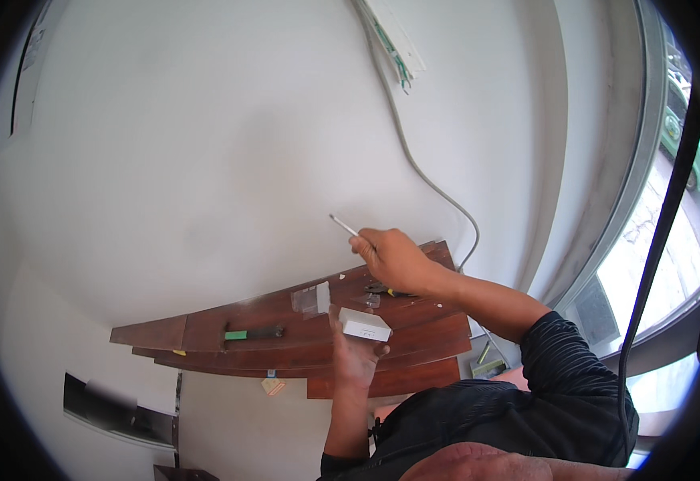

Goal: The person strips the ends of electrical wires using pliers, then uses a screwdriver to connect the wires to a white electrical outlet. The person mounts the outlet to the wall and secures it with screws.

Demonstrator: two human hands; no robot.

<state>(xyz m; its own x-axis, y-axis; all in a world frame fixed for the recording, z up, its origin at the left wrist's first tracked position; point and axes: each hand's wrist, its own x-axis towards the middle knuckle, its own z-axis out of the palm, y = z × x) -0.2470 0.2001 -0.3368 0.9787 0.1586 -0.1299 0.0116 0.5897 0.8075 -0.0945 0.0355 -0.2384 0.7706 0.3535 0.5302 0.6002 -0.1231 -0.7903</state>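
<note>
My left hand (356, 356) holds up a small white rectangular box (363, 324), possibly an electrical back box, with slots or marks on its near side. My right hand (399, 260) is closed around a screwdriver (344, 225); its shaft points up and left towards the white wall, and its handle is hidden in the fist. Below my right hand, pliers (377, 290) with partly visible yellow grips lie on the dark red wooden tabletop (199, 332). Clear plastic packaging (312, 299) lies left of the pliers.
A hammer (253, 333) with a green and black handle lies further left. Grey cable (407, 150) runs down the wall from open white trunking (399, 45) with green wire ends. A small box (273, 385) rests on the floor. A black cord (656, 252) hangs at right.
</note>
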